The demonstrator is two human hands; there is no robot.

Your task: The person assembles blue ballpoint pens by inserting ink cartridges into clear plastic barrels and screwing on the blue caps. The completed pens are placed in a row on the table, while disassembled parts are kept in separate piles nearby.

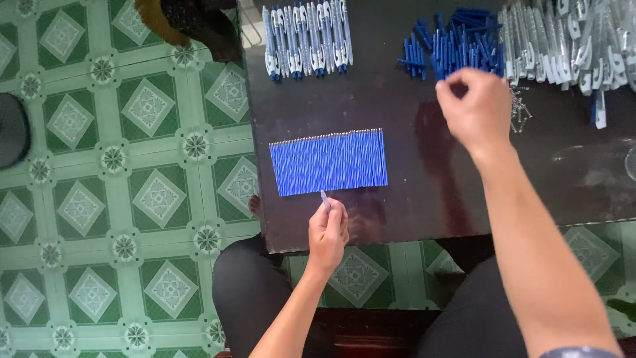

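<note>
My left hand is at the near edge of a dark table, its fingers closed on a thin pen part that points at a neat row of blue ink refills. My right hand reaches far across the table, fingertips pinched together at a loose pile of small blue pen pieces. Whether those fingers hold a piece is hidden.
Several finished white-and-blue pens lie in a row at the far left of the table. A heap of clear and white pen barrels fills the far right, with small metal springs beside it. Green patterned floor tiles lie to the left.
</note>
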